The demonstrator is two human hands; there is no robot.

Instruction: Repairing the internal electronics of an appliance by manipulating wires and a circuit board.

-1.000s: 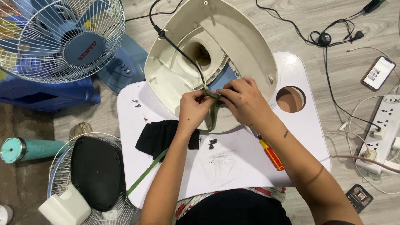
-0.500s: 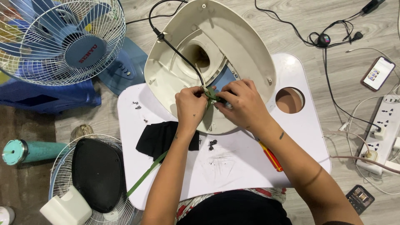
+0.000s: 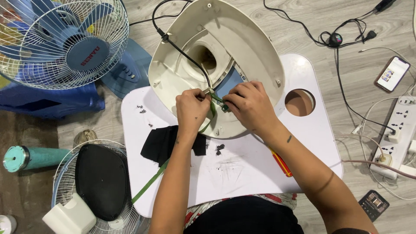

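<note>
Two hands (image 3: 193, 108) (image 3: 249, 106), one cream fan base (image 3: 255, 47), one white table (image 3: 242, 173), one phone (image 3: 392, 73).

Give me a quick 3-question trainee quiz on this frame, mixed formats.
1. True or false: both hands, left hand and right hand, work inside the upturned cream fan base.
2. The black cloth lies on: A) the floor B) the white table C) the blue fan
3. Fill in: the strip trailing from the hands toward the table's near edge is ____ in colour.

Key: 1 true; 2 B; 3 green.
</note>
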